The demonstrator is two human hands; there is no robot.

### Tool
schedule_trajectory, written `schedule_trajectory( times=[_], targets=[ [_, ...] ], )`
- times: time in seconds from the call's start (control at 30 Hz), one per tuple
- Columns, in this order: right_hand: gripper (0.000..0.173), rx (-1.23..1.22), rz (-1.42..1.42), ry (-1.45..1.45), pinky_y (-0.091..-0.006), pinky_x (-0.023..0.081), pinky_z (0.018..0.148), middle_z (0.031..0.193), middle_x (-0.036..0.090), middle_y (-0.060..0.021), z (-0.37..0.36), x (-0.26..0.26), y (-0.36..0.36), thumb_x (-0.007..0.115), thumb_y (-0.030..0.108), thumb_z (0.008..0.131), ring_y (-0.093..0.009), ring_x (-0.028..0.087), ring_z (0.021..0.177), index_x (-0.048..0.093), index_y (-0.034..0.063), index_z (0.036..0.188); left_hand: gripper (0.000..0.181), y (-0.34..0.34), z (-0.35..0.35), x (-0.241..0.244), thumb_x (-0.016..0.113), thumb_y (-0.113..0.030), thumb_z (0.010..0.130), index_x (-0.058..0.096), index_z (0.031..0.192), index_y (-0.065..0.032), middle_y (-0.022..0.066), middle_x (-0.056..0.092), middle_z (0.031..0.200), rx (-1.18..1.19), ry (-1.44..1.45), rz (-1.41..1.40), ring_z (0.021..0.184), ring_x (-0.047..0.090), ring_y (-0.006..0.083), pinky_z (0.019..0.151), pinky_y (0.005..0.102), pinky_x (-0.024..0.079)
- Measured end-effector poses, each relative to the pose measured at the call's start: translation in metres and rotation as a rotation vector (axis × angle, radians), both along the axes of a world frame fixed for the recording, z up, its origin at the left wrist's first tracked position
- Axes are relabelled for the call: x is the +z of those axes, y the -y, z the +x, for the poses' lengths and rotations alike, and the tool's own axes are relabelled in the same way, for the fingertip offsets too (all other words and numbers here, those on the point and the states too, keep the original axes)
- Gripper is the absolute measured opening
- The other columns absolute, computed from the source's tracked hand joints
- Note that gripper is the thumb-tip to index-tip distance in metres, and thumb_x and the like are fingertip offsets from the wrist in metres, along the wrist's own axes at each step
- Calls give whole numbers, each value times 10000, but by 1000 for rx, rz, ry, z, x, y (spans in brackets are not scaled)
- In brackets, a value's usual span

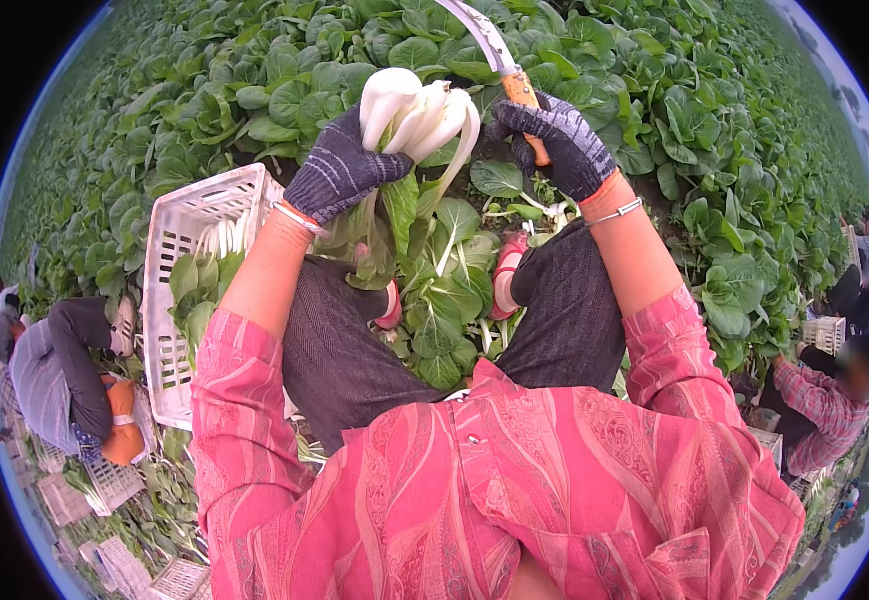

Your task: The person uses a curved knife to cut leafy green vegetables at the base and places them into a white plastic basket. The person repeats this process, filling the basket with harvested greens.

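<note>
In a dark knit glove, my left hand grips a head of bok choy. Its white stalk base points up and away from me, and its green leaves hang below the hand. My gloved right hand is closed around the orange handle of a sickle. The curved metal blade reaches up and to the left, cut off by the top of the view. Blade and bok choy are apart. Loose bok choy leaves lie on the ground between my feet.
A white plastic crate holding bok choy stands beside my left arm. Uncut bok choy plants fill the field ahead. Other people crouch at left and right. Several more crates stand behind at left.
</note>
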State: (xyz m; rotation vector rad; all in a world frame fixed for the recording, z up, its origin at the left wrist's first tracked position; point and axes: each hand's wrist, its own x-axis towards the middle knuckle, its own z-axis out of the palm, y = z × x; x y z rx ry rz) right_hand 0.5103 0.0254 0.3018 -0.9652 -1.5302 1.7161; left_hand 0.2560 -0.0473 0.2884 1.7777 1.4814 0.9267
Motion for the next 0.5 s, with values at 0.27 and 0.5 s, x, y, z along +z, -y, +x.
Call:
schedule_trajectory(
  times=[0.27, 0.5],
  targets=[
    [319, 127, -523, -240, -200, 412, 420, 882, 638, -80, -8, -26, -2, 590, 291, 871, -84, 531, 539, 540, 55, 1080, 552, 10, 7, 15, 749, -208, 568, 572, 1082, -115, 87, 616, 986, 0, -407, 861, 877, 583, 293, 829, 409, 435],
    [458, 240, -777, -650, -290, 509, 809, 1145, 592, -81, -29, -27, 4, 504, 381, 917, -154, 600, 955, 457, 105, 1280, 444, 15, 31, 23, 697, -230, 653, 552, 1061, -132, 70, 600, 1043, -146, -657, 1092, 951, 579, 251, 924, 439, 404]
  ],
)
